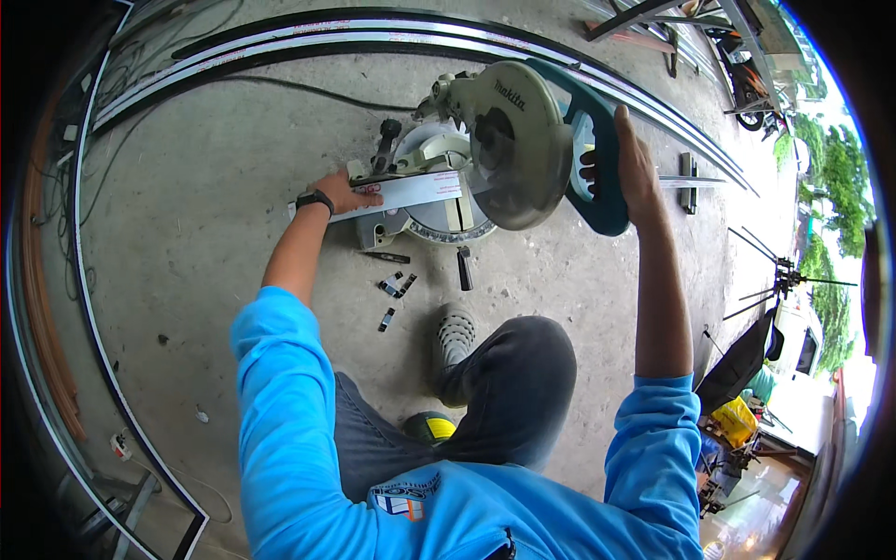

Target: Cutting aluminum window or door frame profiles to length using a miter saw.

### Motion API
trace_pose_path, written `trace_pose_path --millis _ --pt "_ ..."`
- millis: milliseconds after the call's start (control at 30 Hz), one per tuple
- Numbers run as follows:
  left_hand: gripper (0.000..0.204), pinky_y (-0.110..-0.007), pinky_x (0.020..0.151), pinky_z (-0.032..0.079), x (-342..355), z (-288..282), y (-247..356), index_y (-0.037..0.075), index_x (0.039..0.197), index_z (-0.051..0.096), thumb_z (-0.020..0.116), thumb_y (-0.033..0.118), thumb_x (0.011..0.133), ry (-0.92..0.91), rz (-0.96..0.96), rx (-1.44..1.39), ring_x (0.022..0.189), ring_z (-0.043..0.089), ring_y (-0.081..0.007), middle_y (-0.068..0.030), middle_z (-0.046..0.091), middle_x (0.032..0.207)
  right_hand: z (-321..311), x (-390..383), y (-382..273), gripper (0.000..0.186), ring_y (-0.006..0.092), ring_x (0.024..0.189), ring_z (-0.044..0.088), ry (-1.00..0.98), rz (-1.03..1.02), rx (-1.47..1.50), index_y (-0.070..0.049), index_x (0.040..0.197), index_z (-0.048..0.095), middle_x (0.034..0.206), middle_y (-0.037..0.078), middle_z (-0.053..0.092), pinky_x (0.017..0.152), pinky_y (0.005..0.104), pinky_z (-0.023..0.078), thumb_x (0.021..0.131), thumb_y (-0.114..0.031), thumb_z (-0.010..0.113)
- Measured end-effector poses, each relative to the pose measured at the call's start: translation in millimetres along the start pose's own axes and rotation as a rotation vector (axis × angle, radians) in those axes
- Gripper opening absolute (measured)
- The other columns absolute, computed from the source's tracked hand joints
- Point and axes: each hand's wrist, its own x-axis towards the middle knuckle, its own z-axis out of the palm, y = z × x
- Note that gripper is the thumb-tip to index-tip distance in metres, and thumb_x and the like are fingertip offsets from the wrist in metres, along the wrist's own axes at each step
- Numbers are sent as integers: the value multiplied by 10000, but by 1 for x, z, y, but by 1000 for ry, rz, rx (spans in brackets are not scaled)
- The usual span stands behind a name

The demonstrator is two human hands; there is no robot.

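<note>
A miter saw (523, 140) stands on the concrete floor in front of me, its round blade guard raised over the base. My right hand (637, 173) is wrapped round the saw's dark teal handle (607, 201). Across the saw's bed lies a white-faced profile bar (420, 192), its right end near the blade guard. With my left hand (342, 194), a dark watch on its wrist, I press the bar down against the saw's fence, fingers closed over it. The saw blade is partly hidden behind the guard.
Several short cut pieces (397, 285) and a dark flat tool (386, 257) lie on the floor by the saw. Long profile bars (373, 39) stretch across behind it, with a black cable (308, 89) nearby. A dark frame (121, 401) runs along the left.
</note>
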Motion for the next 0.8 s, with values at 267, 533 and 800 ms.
trace_pose_path --millis 267,533,800 --pt "1190 -386 989 480 -15 -29 31 -58 1335 438 798 750 538 -194 15 -108 1178 605 -345 -255 623 1240 2 -3 43 776 216 661 657 -65 77 235 13 1136 608 818 157 672 557 327 502 970 -672 285" --pt "1180 -383 1004 474 -12 -27 30 -54 1347 436 828 707 534 -198 111 -106 1186 595 -360 -260 609 1261 13 -20 80 800 228 713 652 -20 70 307 -7 1162 606 843 141 667 603 357 513 976 -686 227" --pt "1109 -402 1001 475 -14 -26 39 -13 1333 488 775 749 579 -172 70 -34 1181 602 -353 -236 624 1257 13 -24 95 781 252 779 669 -33 69 391 21 1188 590 910 186 673 690 363 525 986 -658 261"
